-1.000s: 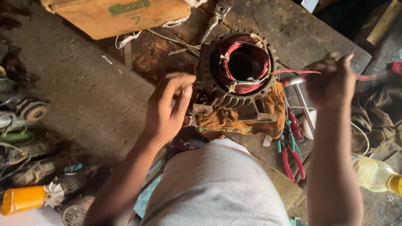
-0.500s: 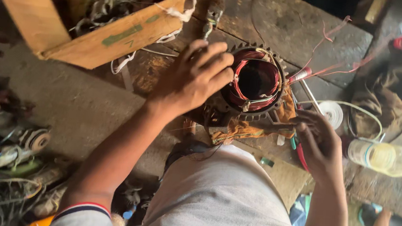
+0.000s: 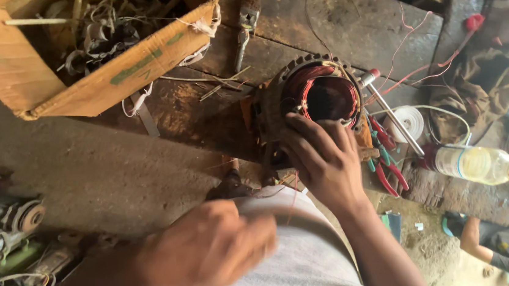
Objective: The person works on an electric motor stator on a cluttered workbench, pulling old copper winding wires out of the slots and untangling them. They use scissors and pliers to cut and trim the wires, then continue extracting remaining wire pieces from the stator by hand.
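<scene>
1. Resting my right hand (image 3: 326, 161), fingers spread, on the motor stator (image 3: 316, 102) on the worktop (image 3: 351, 22).
2. Heavy, rigid iron; copper windings look fragile, so grip the outer shell.
3. My left hand (image 3: 208, 255) hovers blurred, loosely curled, holding nothing I can see.

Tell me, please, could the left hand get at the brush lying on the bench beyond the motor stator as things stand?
Probably yes. The left hand hangs free near the lap holding nothing, and bare bench lies between it and the brush. The right hand rests on the stator, off that line.
</scene>
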